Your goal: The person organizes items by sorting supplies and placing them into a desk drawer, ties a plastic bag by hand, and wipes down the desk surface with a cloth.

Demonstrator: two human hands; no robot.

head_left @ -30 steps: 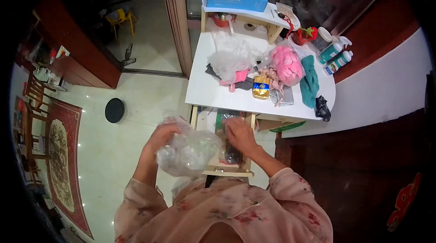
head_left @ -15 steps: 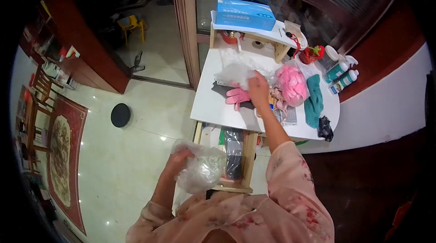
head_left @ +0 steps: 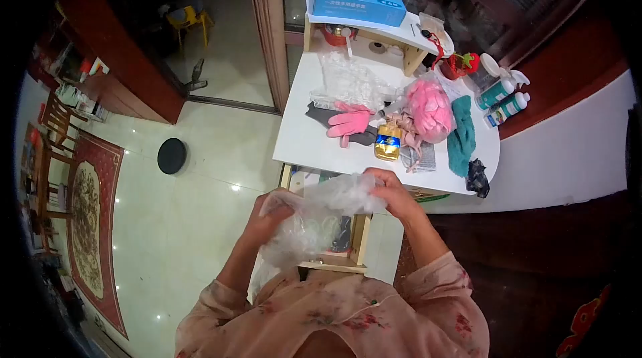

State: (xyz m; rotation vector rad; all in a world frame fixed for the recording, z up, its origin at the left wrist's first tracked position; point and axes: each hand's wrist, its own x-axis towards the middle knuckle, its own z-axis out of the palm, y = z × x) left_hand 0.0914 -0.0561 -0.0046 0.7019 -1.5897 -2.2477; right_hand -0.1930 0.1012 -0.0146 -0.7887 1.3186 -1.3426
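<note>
Crumpled clear plastic bags [head_left: 304,227] hang between my two hands over the open drawer [head_left: 361,241]. My left hand [head_left: 269,216] is closed on the bunched plastic at its left side. Opposite it, my right hand [head_left: 391,194] pinches the upper right end of the plastic. On the white table [head_left: 294,134] beyond, a pink glove [head_left: 349,123] lies across a dark grey cloth [head_left: 322,114]. Behind the glove is a heap of clear plastic [head_left: 348,80]. A gold packet with a blue band [head_left: 388,143] sits nearer my right hand. The plastic hides much of the drawer's contents.
A bag of pink gloves [head_left: 428,110], a teal cloth [head_left: 461,137] and a black plastic bundle [head_left: 477,179] occupy the table's right side. Bottles [head_left: 507,109] stand by the wall. The blue box [head_left: 359,4] rests on the raised shelf. A round black stool [head_left: 172,156] is on the floor.
My right hand has come back from the table to the drawer, bringing clear plastic to meet that in my left hand. The pink glove and gold packet are now uncovered.
</note>
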